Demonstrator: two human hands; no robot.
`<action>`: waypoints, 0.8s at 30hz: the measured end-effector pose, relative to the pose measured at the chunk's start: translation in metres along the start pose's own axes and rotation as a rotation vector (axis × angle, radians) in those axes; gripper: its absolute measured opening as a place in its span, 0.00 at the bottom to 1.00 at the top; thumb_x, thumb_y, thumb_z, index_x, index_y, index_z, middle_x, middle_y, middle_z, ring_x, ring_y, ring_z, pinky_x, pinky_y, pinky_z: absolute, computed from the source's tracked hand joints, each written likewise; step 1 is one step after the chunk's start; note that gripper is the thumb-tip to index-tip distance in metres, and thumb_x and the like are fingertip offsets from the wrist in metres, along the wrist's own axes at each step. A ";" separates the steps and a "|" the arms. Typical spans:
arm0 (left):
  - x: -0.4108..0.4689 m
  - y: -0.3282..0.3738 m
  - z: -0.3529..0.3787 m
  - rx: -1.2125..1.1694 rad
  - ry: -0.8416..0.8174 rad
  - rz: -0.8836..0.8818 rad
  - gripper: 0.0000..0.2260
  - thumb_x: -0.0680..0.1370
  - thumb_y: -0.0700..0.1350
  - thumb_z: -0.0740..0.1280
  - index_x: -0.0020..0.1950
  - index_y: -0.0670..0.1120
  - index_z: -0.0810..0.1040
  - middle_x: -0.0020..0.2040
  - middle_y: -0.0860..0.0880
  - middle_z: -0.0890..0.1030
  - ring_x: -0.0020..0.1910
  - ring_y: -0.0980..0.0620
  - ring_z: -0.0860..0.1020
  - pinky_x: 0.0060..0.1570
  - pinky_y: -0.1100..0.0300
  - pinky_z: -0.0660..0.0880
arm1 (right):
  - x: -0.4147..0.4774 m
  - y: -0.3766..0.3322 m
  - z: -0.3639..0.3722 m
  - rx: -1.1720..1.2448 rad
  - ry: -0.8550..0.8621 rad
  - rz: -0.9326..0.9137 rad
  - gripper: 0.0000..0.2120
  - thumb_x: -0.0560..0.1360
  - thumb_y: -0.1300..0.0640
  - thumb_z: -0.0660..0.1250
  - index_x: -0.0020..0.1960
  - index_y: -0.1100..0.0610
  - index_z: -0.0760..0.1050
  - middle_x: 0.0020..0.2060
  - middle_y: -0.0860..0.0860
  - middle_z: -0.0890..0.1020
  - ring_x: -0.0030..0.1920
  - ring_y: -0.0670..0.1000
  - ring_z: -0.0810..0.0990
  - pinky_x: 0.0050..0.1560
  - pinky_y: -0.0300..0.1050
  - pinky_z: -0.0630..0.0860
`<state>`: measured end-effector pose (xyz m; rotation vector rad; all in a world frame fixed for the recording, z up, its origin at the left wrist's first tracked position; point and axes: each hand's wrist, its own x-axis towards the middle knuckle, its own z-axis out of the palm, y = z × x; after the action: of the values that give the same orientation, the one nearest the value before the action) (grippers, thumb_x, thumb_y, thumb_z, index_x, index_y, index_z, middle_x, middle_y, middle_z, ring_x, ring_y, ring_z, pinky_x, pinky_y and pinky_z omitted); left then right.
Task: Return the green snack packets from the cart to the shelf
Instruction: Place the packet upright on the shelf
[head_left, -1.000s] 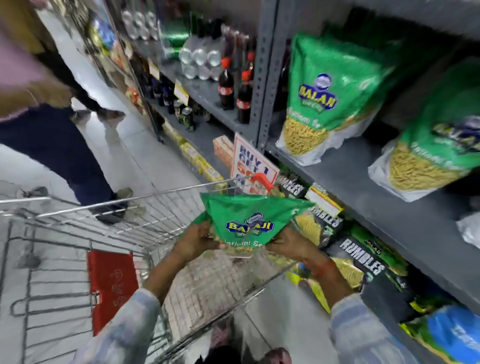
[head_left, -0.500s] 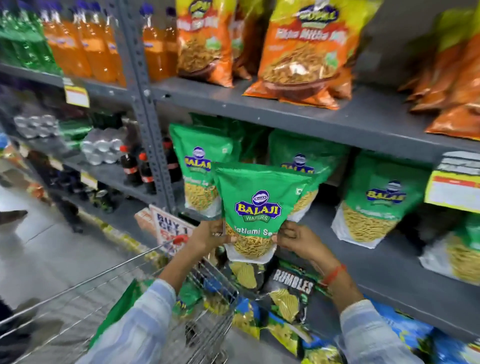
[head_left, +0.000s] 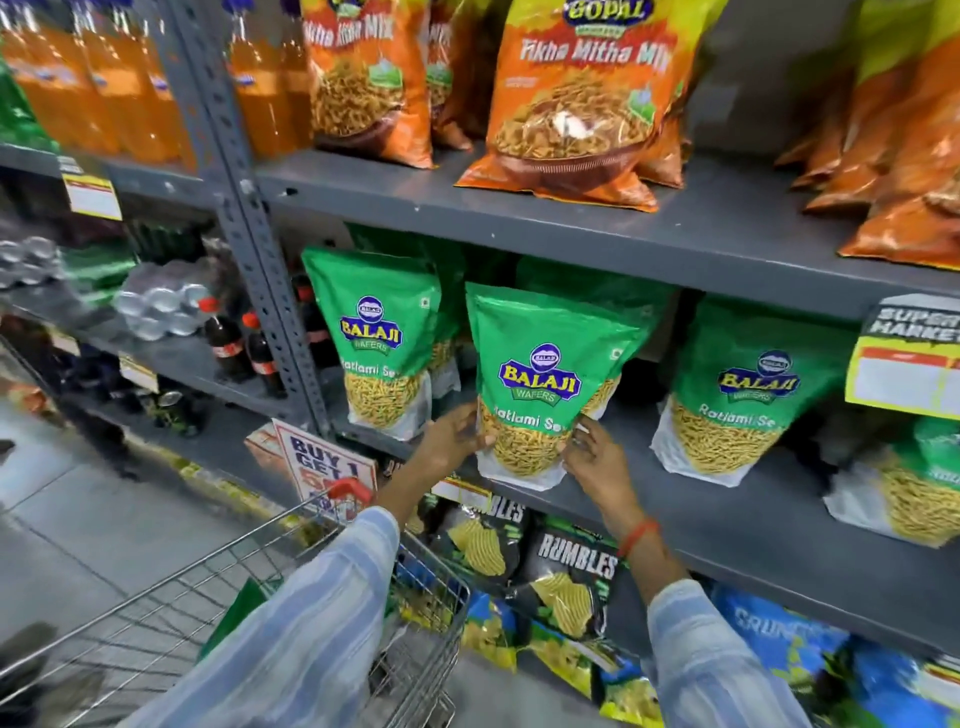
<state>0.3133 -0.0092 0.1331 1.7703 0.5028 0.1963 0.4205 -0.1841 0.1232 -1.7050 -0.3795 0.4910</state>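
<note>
Two hands steady one green foil snack packet (head_left: 540, 384) at the front edge of the grey metal shelf (head_left: 727, 499).

Your left hand (head_left: 451, 435) and right hand (head_left: 597, 457) grasp its lower corners, so you seem to be in the placing step. It stands upright, long axis vertical, label facing you, between two matching packets. Next, likely settle its base, let go, and reach into the wire cart (head_left: 426, 587), where something green shows.

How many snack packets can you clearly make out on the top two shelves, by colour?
Green packets, middle shelf: 4 at the front (one held by the left hand and right hand); more behind, uncountable
Orange packets, upper shelf: 2 clear, others cropped
Total: 6 clear
</note>
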 end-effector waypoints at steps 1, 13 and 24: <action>-0.005 -0.004 0.001 -0.013 -0.003 0.015 0.28 0.75 0.39 0.67 0.72 0.44 0.61 0.73 0.47 0.66 0.71 0.47 0.65 0.69 0.49 0.66 | -0.006 0.001 0.007 -0.011 0.079 -0.023 0.23 0.75 0.69 0.62 0.69 0.63 0.64 0.51 0.54 0.74 0.44 0.48 0.76 0.46 0.44 0.74; -0.145 -0.149 -0.024 -0.222 0.621 -0.106 0.17 0.76 0.45 0.66 0.64 0.43 0.71 0.61 0.45 0.78 0.58 0.54 0.76 0.57 0.64 0.74 | -0.089 0.078 0.155 -0.196 -0.200 -0.094 0.20 0.76 0.68 0.59 0.68 0.64 0.64 0.58 0.55 0.73 0.55 0.54 0.76 0.52 0.23 0.69; -0.160 -0.297 -0.028 -0.345 0.557 -0.675 0.14 0.74 0.31 0.65 0.56 0.45 0.69 0.46 0.48 0.74 0.46 0.49 0.74 0.43 0.71 0.73 | -0.063 0.181 0.222 -0.793 -0.733 0.342 0.30 0.74 0.68 0.59 0.74 0.59 0.55 0.64 0.64 0.74 0.55 0.59 0.77 0.51 0.49 0.73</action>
<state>0.0913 0.0006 -0.1224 1.1161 1.3479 0.2775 0.2478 -0.0627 -0.0811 -2.3235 -0.8995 1.3638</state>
